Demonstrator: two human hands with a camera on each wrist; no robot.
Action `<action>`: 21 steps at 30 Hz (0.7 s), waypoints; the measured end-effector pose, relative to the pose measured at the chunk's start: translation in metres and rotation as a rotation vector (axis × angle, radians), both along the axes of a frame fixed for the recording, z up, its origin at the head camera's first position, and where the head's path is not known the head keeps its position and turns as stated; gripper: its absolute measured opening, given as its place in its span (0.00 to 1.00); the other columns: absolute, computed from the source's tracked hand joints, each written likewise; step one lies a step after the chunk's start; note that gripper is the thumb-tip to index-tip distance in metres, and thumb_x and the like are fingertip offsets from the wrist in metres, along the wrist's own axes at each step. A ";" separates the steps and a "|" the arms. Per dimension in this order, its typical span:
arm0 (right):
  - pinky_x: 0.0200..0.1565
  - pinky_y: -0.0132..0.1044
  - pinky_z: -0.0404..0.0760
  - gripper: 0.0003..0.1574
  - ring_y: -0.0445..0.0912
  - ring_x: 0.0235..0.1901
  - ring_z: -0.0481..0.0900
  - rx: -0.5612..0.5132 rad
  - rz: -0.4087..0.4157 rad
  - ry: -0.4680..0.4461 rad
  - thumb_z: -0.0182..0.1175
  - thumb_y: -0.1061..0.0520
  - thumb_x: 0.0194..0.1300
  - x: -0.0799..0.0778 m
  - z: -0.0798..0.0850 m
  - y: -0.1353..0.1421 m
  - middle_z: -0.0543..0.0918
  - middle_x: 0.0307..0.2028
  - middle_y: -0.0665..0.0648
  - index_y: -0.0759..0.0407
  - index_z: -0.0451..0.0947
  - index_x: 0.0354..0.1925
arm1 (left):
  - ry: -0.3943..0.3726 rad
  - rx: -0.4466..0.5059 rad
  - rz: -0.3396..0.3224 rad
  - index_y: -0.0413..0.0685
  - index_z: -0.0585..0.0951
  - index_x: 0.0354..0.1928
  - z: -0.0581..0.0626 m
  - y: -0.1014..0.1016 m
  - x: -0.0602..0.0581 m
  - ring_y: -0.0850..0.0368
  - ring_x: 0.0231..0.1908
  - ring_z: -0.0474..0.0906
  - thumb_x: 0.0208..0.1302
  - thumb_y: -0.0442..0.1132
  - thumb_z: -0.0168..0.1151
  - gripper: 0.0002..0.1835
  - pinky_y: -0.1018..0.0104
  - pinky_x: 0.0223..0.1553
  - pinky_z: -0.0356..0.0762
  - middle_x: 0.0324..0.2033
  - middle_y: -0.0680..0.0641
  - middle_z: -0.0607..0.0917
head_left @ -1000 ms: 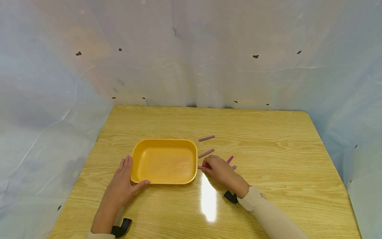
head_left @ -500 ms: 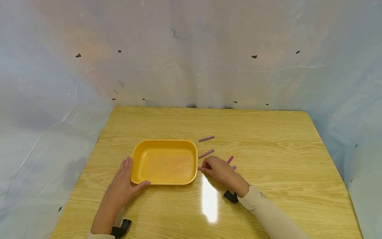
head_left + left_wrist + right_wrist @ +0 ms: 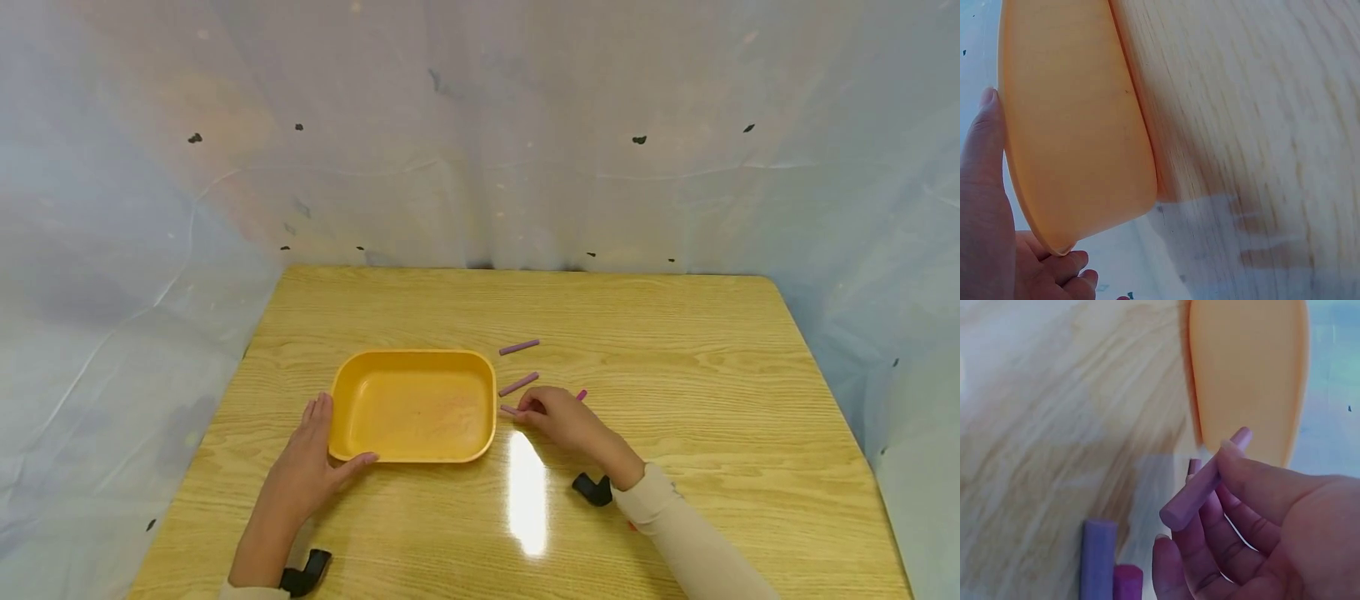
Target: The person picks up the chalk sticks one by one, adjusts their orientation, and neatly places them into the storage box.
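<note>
My right hand (image 3: 566, 418) pinches a thin purple stick (image 3: 1191, 497), like chalk or a crayon, between thumb and fingers. The stick points toward the right side of the yellow plastic tub (image 3: 412, 417). At the tub's near left corner, my left hand (image 3: 300, 475) rests with fingers along the left side and thumb on the near rim. In the head view two purple sticks lie beyond my right hand, the far stick (image 3: 519, 347) and the nearer stick (image 3: 519, 384). A magenta stick (image 3: 1127, 582) and another purple stick (image 3: 1099, 559) lie beside that hand.
The tub stands on a wood-grain table (image 3: 675, 358), and its visible floor is bare. Pale sheeting (image 3: 480, 150) hangs behind the table and at both sides. Small black pieces (image 3: 306, 573) show at both wrists.
My right hand has shifted slightly right and away from me, taking the pinched purple stick a little off the tub's side. My left hand and the tub stay put.
</note>
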State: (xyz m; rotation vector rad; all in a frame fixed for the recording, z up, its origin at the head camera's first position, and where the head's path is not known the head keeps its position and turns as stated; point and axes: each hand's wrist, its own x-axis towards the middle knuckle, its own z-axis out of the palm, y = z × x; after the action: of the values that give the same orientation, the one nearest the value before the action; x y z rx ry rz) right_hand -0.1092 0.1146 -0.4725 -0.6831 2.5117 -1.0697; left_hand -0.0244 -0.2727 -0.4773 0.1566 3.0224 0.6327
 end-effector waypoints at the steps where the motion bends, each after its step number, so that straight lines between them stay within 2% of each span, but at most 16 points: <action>1: 0.30 0.32 0.73 0.07 0.40 0.25 0.71 -0.015 -0.007 -0.014 0.57 0.54 0.66 0.000 0.001 0.001 0.78 0.28 0.48 0.55 0.79 0.36 | 0.002 0.001 0.001 0.39 0.37 0.72 0.000 0.000 0.000 0.41 0.69 0.39 0.50 0.72 0.56 0.63 0.39 0.61 0.51 0.71 0.37 0.41; 6: 0.28 0.35 0.77 0.10 0.45 0.26 0.75 -0.088 -0.067 -0.115 0.56 0.54 0.67 -0.002 0.007 0.010 0.80 0.32 0.54 0.59 0.78 0.40 | -0.002 0.003 0.003 0.40 0.37 0.72 -0.001 -0.001 0.000 0.41 0.69 0.39 0.50 0.72 0.56 0.63 0.39 0.61 0.51 0.71 0.38 0.40; 12: 0.29 0.50 0.80 0.17 0.59 0.28 0.77 -0.219 -0.179 -0.300 0.58 0.49 0.65 -0.009 0.014 0.018 0.82 0.33 0.59 0.62 0.77 0.42 | -0.015 -0.001 0.005 0.40 0.36 0.72 -0.001 0.000 0.000 0.42 0.70 0.38 0.50 0.73 0.55 0.63 0.39 0.60 0.52 0.71 0.38 0.40; 16: 0.31 0.55 0.79 0.20 0.58 0.33 0.80 -0.300 -0.233 -0.397 0.59 0.48 0.64 -0.011 0.021 0.020 0.82 0.37 0.62 0.63 0.76 0.45 | 0.002 -0.002 0.001 0.38 0.38 0.72 0.000 0.000 0.000 0.41 0.69 0.40 0.50 0.72 0.56 0.63 0.39 0.60 0.53 0.71 0.36 0.42; 21: 0.36 0.56 0.79 0.20 0.57 0.39 0.82 -0.396 -0.247 -0.466 0.57 0.52 0.67 -0.011 0.037 0.020 0.81 0.42 0.68 0.67 0.74 0.48 | 0.004 0.002 0.001 0.38 0.38 0.72 0.001 0.000 0.000 0.41 0.69 0.40 0.50 0.72 0.56 0.63 0.39 0.61 0.52 0.70 0.36 0.43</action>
State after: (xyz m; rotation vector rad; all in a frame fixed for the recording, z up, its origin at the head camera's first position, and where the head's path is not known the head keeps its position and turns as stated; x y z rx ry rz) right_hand -0.1200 0.1341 -0.4352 -0.1775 2.0331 -1.6232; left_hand -0.0239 -0.2727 -0.4767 0.1569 3.0256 0.6367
